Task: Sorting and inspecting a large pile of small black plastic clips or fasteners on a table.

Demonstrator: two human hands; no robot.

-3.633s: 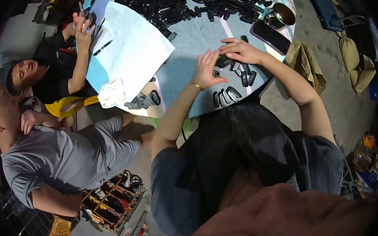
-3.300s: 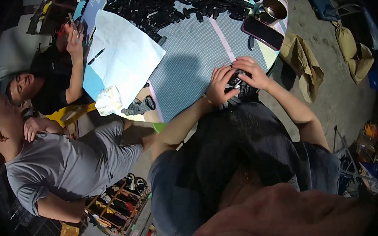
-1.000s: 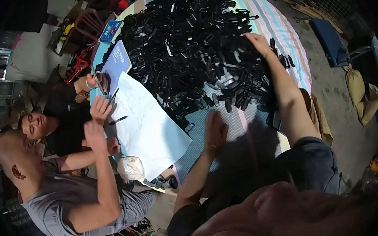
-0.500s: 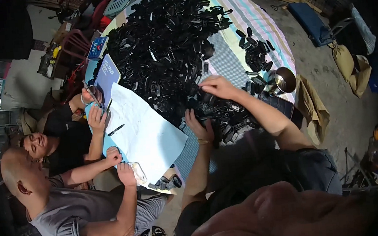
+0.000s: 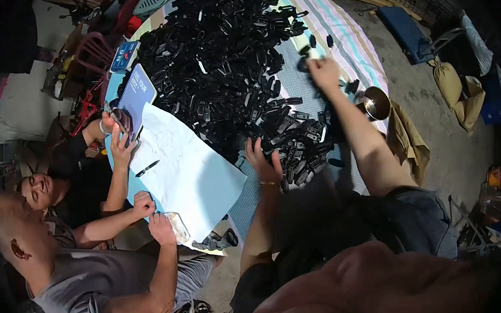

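- A person in a grey short-sleeved shirt (image 5: 84, 287) is sitting at the far left, both hands meeting at a small crumpled clear plastic bag (image 5: 178, 226) on the worktop's near edge.
- A second person in dark clothing (image 5: 82, 181) is sitting just behind, one hand resting by a black pen (image 5: 147, 168) and the other lifting a blue spiral-bound notebook (image 5: 140, 97).
- A large white sheet of paper (image 5: 190, 173) is lying flat on the round worktop (image 5: 340, 26), which is carrying a striped pastel cloth.
- A big heap of small black plastic parts (image 5: 213, 53) is covering most of the worktop beyond the paper, thinning into a looser spread (image 5: 300, 147) towards the near edge.
- The left hand (image 5: 265, 162) is resting on the near fringe of that spread, fingers open and splayed over the black parts, gripping nothing that I can make out; a thin band is sitting at the wrist.
- The right hand (image 5: 323, 71) is reaching far out over the cloth, well apart from the left, at the right edge of the heap; its fingers are looking closed around a small black part (image 5: 303, 51), though blur is making the grip uncertain.
- A round shiny metal bowl (image 5: 376, 102) is standing just right of the right forearm, near the worktop's rim.
- A tan cloth (image 5: 408, 141) is hanging just beyond the bowl, over the concrete floor.
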